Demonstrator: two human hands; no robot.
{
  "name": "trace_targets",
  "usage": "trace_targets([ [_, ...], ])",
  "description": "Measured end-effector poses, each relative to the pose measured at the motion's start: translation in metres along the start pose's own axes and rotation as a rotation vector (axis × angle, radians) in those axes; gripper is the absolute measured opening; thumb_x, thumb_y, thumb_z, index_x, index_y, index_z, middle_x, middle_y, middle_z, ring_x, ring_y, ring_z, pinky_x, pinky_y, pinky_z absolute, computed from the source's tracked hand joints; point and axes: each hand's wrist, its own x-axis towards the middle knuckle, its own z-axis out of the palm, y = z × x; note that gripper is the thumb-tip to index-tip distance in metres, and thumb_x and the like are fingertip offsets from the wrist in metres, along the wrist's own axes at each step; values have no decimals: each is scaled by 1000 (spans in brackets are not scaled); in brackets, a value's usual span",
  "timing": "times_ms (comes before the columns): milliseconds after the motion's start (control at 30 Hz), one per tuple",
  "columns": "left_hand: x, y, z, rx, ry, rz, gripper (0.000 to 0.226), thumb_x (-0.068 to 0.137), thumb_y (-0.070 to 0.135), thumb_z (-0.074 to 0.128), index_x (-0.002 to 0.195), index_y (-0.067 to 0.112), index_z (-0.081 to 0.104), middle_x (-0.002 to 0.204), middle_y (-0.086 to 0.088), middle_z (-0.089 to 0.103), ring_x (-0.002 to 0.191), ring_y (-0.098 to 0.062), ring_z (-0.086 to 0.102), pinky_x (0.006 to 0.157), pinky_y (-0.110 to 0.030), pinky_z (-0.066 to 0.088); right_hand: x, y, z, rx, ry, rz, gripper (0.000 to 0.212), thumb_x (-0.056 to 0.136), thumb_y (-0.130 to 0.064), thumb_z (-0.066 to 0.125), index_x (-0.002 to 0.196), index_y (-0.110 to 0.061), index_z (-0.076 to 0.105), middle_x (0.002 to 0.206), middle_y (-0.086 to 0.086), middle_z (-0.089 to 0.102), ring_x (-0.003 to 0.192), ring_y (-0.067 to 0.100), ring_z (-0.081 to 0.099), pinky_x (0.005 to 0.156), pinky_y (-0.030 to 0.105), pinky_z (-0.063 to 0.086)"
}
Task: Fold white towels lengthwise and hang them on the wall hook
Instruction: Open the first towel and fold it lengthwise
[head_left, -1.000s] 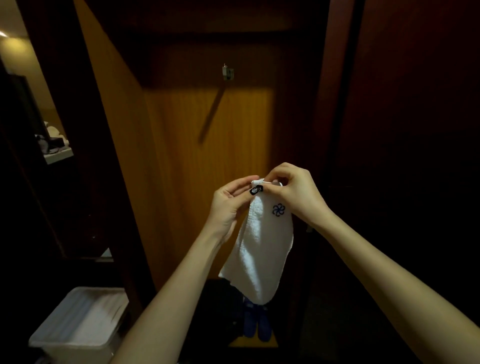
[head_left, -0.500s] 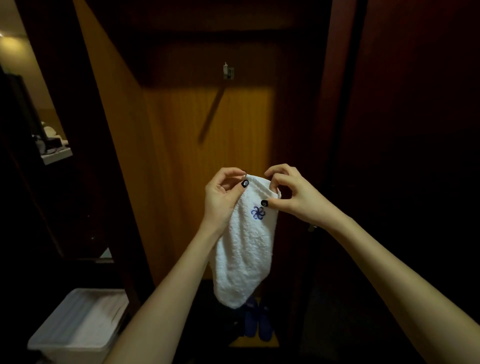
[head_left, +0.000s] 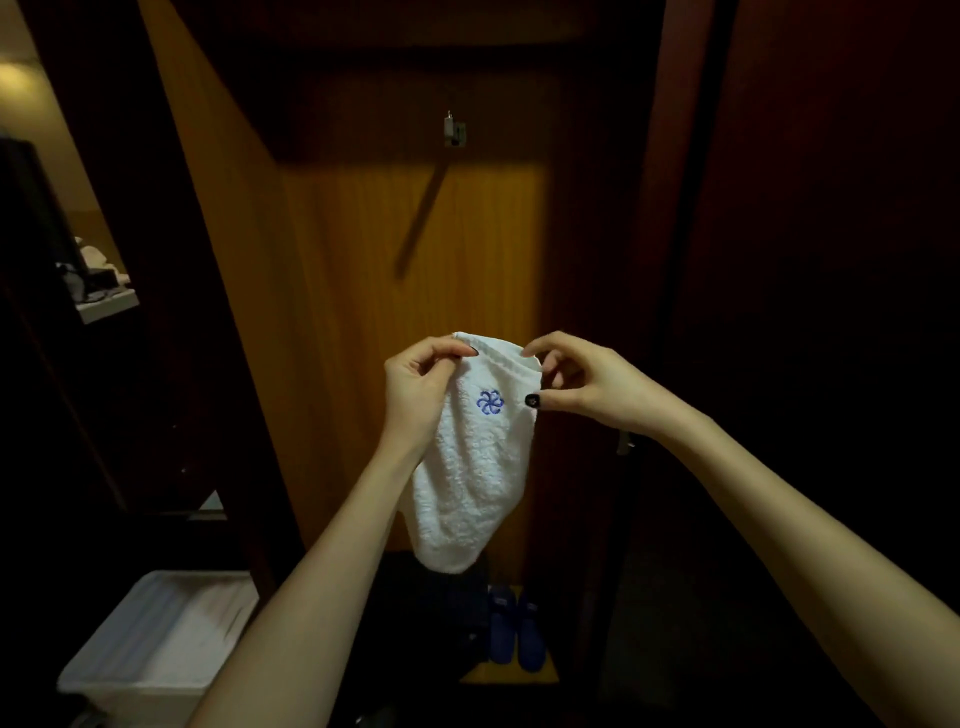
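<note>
Both forearms stretched up and forward from the lower corners of the view, meeting near the middle.

Left hand (head_left: 415, 384) raised with the wrist bent a little, palm turned toward the cloth. Fingers curled over the top left corner of the white towel (head_left: 470, 478), pinching it against the thumb.

Right hand (head_left: 582, 387) level with the left, just across the top hem. Index finger hooked over the top right corner, thumb with a dark-painted nail pressed to the towel's right edge lower down. Other fingers loosely curled behind the cloth; cannot tell whether touching it.

Towel held in the air between the two hands, top hem stretched taut from one pinch to the other. Hanging straight down as a narrow folded strip with a rounded lower end, a blue flower emblem (head_left: 490, 401) facing the camera near the top.

Well above the hands, and apart from the towel: a small metal wall hook (head_left: 453, 130) on the lit wooden back panel (head_left: 363, 312).

On the floor, a white bin (head_left: 156, 639) at lower left and a pair of blue slippers (head_left: 514, 636) below the towel's end. At far left, a shelf (head_left: 104, 304) with items too dim to identify.
</note>
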Motion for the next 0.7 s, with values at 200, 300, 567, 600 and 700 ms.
trace_targets([
  [200, 11, -1, 0, -51, 29, -38, 33, 87, -5, 57, 77, 22, 73, 82, 15, 72, 86, -1, 66, 75, -17, 50, 6, 4, 0, -60, 15, 29, 24, 79, -33, 77, 74, -16, 60, 109, -1, 52, 100, 12, 54, 91, 29, 47],
  [300, 17, -3, -5, -92, 55, -54, 32, 87, -7, 57, 78, 20, 71, 80, 14, 72, 83, 0, 65, 73, -16, 49, 7, 7, -5, 24, -35, 11, 14, 82, -22, 75, 85, -20, 61, 111, 1, 59, 101, 17, 58, 95, 41, 48],
  [567, 23, 0, 5, -78, -18, -7, 31, 87, -8, 56, 80, 18, 70, 83, 13, 71, 88, -2, 65, 77, -17, 49, 23, 4, 8, 85, -60, 17, 26, 80, -20, 79, 97, -6, 65, 116, 7, 47, 109, 24, 51, 97, 32, 43],
  [600, 26, -1, 3, -66, 0, 0, 31, 87, -9, 55, 80, 17, 70, 84, 12, 70, 87, -2, 64, 78, -18, 49, 23, 5, 8, 115, -32, 10, 22, 79, -18, 79, 92, -6, 66, 116, 6, 46, 109, 22, 51, 97, 31, 44],
  [700, 30, -7, -4, -23, 33, 6, 29, 86, -11, 54, 82, 14, 69, 86, 8, 69, 84, 2, 63, 78, -15, 47, 20, 10, 2, 108, 82, -34, 21, 78, -15, 79, 74, -17, 59, 116, 7, 49, 105, 22, 53, 88, 26, 45],
])
